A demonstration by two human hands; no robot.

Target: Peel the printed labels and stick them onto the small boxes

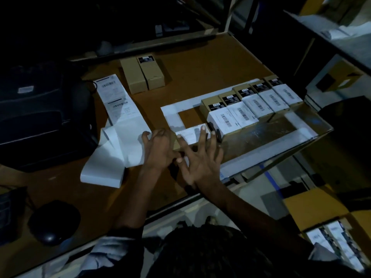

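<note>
Five labelled boxes (pixel 253 106) sit at two o'clock, two bare boxes (pixel 143 75) at twelve, while his right hand (pixel 198 159), fingers spread wide, smooths a label onto the sixth box (pixel 190 137) and his left hand (pixel 160 149) steadies it, fingers loosely bent.

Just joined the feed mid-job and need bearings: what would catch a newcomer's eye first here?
At centre, the right hand presses spread fingers on a white printed label atop a small brown cardboard box, which the left hand steadies. To the right runs a diagonal row of already labelled brown boxes. To the left, a long white strip of printed labels trails from a black label printer.
</note>
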